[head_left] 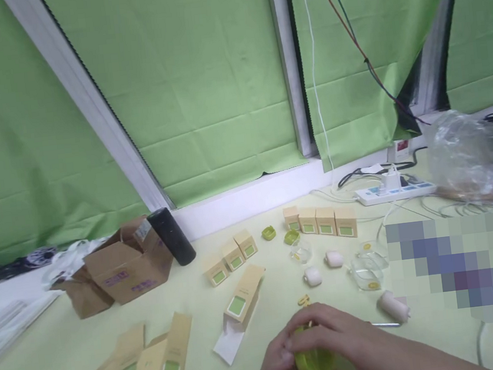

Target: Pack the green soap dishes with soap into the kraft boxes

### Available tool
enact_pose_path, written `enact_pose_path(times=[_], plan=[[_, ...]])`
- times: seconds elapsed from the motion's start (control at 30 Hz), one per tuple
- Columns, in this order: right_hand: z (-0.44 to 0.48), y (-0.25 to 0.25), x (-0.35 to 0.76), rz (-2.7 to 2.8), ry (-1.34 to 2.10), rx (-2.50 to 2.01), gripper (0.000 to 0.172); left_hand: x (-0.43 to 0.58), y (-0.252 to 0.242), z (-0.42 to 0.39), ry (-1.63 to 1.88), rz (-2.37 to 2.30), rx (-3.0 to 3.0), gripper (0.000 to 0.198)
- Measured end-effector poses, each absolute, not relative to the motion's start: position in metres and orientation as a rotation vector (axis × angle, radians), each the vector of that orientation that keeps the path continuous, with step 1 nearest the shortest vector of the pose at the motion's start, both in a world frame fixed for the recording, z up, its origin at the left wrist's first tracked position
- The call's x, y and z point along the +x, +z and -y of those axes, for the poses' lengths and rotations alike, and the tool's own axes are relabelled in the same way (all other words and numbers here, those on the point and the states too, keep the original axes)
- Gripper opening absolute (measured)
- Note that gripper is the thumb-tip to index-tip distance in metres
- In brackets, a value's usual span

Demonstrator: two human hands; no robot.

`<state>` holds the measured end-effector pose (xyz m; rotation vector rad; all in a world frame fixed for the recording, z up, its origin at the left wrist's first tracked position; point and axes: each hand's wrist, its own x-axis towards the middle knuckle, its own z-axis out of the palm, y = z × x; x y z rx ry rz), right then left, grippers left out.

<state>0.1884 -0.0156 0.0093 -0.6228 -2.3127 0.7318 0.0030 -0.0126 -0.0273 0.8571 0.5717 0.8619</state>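
Note:
My left hand (277, 356) and my right hand (346, 334) are closed around a translucent yellow-green plastic shell (313, 362) at the bottom centre. The right fingers curl over its top, and part of the shell is hidden by them. Just beyond my fingertips lies a small yellow plastic piece (304, 301). A thin metal shaft (386, 324) sticks out from behind my right hand; its other end is hidden. Pale pink cylinders (394, 306) and clear plastic cups (366, 273) are scattered to the right. Farther back sit two more green shells (268, 233).
Small closed cartons (325, 221) stand in rows at the back. An opened carton (245, 295) and unfolded ones (169, 366) lie left. Behind them are a cardboard box (127, 270) and black cylinder (172, 236). A power strip (394, 193), cables and plastic bag (472, 153) occupy the right.

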Motion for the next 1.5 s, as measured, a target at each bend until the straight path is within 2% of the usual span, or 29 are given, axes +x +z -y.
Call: enact_pose_path(times=[0.07,0.1,0.13,0.2,0.27,0.33,0.4,0.47,0.57,0.7,0.83,0.97,1.27,1.5], plan=[[0.005,0.007,0.197,2.284,0.663,-0.708,0.069,0.006,-0.035,0.008,0.900,-0.531,0.764,0.029],[-0.003,0.004,0.201,2.280,0.571,-0.805,0.073,0.005,-0.039,0.005,0.915,-0.536,0.735,0.027],[-0.014,0.001,0.205,2.270,0.441,-0.936,0.070,0.004,-0.043,0.002,0.930,-0.546,0.712,0.027],[-0.036,-0.008,0.208,2.319,0.185,-1.174,0.049,0.003,-0.048,-0.004,0.985,-0.575,0.638,0.029],[-0.056,-0.019,0.208,2.348,0.089,-1.280,0.029,0.003,-0.050,-0.008,1.017,-0.645,0.504,0.037],[-0.067,-0.029,0.207,2.350,0.089,-1.320,0.019,0.005,-0.050,-0.009,0.962,-0.732,0.386,0.046],[-0.070,-0.035,0.207,2.347,0.105,-1.338,0.017,0.009,-0.049,-0.008,0.844,-0.827,0.319,0.051],[-0.064,-0.034,0.208,2.343,0.132,-1.318,0.018,0.012,-0.049,-0.005,0.823,-0.872,0.290,0.046],[-0.043,-0.024,0.203,2.260,0.361,-1.163,0.025,0.015,-0.049,-0.003,1.003,-0.771,0.252,0.029],[-0.011,-0.015,0.184,2.153,0.678,-0.895,0.030,0.017,-0.052,-0.002,1.031,-0.610,0.246,0.026],[0.001,-0.023,0.169,2.291,0.462,-0.756,0.036,0.018,-0.058,0.000,0.931,-0.600,0.284,0.032],[0.001,-0.033,0.165,2.325,0.281,-0.799,0.042,0.017,-0.064,0.003,0.871,-0.684,0.436,0.036],[0.005,-0.031,0.160,2.247,0.287,-0.827,0.048,0.022,-0.056,0.007,0.895,-0.680,0.438,0.026],[0.005,-0.036,0.157,2.184,0.015,-0.653,0.048,0.018,-0.062,0.007,0.889,-0.634,0.438,0.027]])
